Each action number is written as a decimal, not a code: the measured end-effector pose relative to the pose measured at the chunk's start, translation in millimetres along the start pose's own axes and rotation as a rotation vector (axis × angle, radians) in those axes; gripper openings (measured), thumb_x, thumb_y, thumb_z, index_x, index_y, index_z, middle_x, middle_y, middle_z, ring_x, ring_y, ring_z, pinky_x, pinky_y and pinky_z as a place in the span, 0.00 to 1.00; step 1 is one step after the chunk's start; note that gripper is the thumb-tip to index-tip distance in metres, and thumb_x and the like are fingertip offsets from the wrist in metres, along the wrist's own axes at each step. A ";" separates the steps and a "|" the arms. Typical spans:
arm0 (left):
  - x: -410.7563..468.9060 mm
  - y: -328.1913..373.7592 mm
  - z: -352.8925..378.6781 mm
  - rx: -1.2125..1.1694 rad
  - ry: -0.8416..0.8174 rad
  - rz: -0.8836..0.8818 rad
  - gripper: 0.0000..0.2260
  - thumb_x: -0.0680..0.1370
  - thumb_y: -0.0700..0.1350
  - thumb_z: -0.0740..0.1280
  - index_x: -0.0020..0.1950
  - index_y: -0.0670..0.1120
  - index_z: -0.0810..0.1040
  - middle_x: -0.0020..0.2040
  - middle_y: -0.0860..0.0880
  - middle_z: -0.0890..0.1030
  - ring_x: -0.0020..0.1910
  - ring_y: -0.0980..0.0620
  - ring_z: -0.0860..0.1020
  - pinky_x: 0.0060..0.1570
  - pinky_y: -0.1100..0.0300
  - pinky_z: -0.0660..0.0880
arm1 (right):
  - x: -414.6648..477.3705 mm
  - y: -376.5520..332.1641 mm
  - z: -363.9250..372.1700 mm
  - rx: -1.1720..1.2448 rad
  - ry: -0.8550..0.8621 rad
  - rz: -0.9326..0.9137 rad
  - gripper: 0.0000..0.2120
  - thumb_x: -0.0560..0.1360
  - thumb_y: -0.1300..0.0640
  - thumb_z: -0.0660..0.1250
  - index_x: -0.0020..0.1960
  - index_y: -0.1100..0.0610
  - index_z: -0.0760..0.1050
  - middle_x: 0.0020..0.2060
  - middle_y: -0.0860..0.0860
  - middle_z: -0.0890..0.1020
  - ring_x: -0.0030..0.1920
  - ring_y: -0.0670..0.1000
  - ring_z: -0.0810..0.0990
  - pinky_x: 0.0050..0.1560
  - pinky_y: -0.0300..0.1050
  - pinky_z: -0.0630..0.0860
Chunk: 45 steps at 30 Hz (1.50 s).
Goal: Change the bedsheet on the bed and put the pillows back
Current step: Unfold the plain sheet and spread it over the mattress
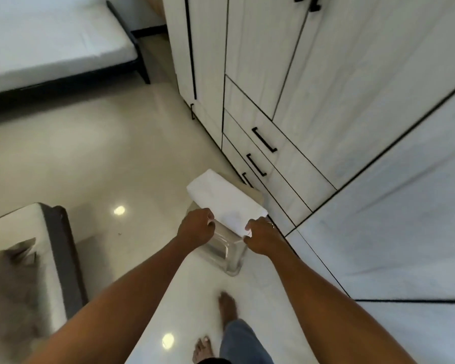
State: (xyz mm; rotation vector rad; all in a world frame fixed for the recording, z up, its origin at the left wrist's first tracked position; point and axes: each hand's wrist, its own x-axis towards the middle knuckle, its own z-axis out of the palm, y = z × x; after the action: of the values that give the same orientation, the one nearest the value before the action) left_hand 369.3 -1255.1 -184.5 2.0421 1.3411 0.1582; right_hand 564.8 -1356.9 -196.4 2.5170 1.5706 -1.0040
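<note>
A folded white bedsheet lies on a small beige-topped stool with clear legs, beside the wardrobe. My left hand grips the sheet's near left corner. My right hand grips its near right corner. One bed with a bare white mattress on a dark frame stands at the upper left. At the lower left is the corner of a second bed with a grey fluffy pillow on it.
A tall white wardrobe with black handles and three drawers fills the right side. Glossy cream floor tiles spread between the two beds. My bare feet stand just behind the stool.
</note>
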 end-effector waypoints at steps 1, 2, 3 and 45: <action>7.9 -4.5 -2.8 -0.002 -0.004 -0.025 0.08 0.75 0.40 0.68 0.53 0.44 0.82 0.52 0.47 0.84 0.54 0.45 0.81 0.50 0.59 0.72 | 15.0 -3.8 0.5 -0.009 -0.023 -0.009 0.17 0.78 0.48 0.68 0.65 0.53 0.74 0.63 0.56 0.72 0.64 0.59 0.74 0.63 0.50 0.73; 19.6 -11.4 -4.2 -0.013 -0.009 -0.057 0.09 0.76 0.41 0.68 0.54 0.44 0.82 0.53 0.48 0.84 0.54 0.45 0.82 0.51 0.59 0.73 | 35.4 -8.1 1.7 -0.015 -0.050 -0.016 0.17 0.79 0.48 0.67 0.65 0.53 0.73 0.63 0.56 0.72 0.64 0.59 0.74 0.63 0.50 0.73; 31.3 -18.0 -5.4 -0.025 -0.014 -0.090 0.10 0.76 0.40 0.68 0.56 0.45 0.82 0.54 0.48 0.84 0.54 0.45 0.82 0.53 0.59 0.74 | 57.0 -11.1 3.3 -0.018 -0.076 -0.016 0.17 0.79 0.49 0.67 0.66 0.53 0.73 0.64 0.56 0.71 0.65 0.59 0.74 0.63 0.51 0.72; 149.9 -259.3 -324.9 -0.654 0.320 -0.764 0.23 0.81 0.63 0.61 0.59 0.43 0.78 0.55 0.42 0.82 0.50 0.42 0.83 0.47 0.49 0.82 | 302.3 -525.4 -57.1 0.216 -0.394 -0.681 0.11 0.75 0.57 0.72 0.44 0.49 0.70 0.42 0.47 0.78 0.44 0.50 0.77 0.40 0.39 0.69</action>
State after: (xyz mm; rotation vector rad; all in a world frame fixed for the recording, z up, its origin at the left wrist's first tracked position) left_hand 94.8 -913.1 -129.7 0.9131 1.8629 0.5101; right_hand 257.0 -834.2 -143.3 1.7030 2.3076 -1.6759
